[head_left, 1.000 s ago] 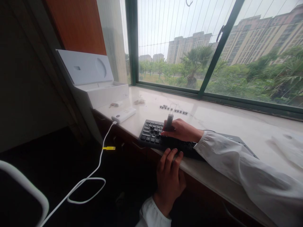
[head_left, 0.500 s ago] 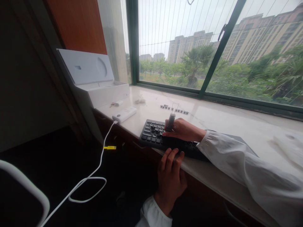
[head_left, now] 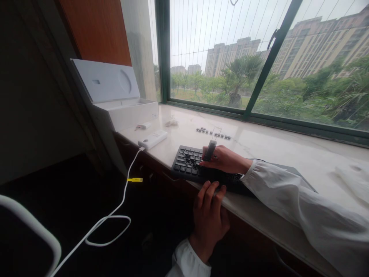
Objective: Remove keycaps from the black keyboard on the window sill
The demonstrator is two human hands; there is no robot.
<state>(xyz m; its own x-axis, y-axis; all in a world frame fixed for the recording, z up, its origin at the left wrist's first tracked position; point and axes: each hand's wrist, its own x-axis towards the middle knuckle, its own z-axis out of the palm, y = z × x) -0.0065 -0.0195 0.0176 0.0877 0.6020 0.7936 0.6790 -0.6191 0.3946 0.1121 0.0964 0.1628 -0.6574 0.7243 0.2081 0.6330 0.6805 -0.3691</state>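
The black keyboard (head_left: 198,167) lies flat near the front edge of the pale marble bench (head_left: 276,150), under the window. It looks light but stiff and would likely slide on the smooth stone, so its front edge is the sensible place to steady it. The left hand (head_left: 209,221) does so, fingers together and curled over that edge. The keycap puller (head_left: 210,149), a small dark handle with a thin wire loop, seems light and slightly springy; the right hand (head_left: 226,159) pinches its handle, fingers closed, over the keys. A row of loose keycaps (head_left: 213,133) sits just behind.
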